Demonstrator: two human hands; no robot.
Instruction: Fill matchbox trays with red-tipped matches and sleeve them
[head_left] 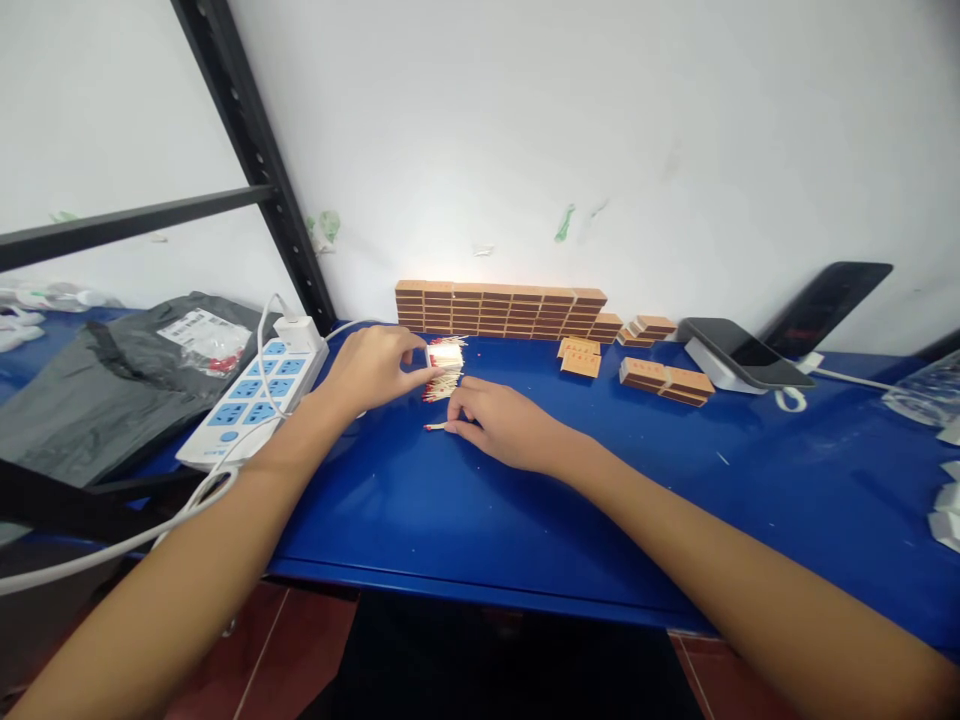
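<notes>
Pinching a match (436, 428) — right fingers (463, 431) nearly together.

Free to pass over the front of the bench (465, 530), between the forearms (645, 490). Blocked ahead by a pile of matches (446, 383) and stacked matchboxes (502, 310), at left by a power strip (262, 385), at right by a stand (739, 362).
</notes>
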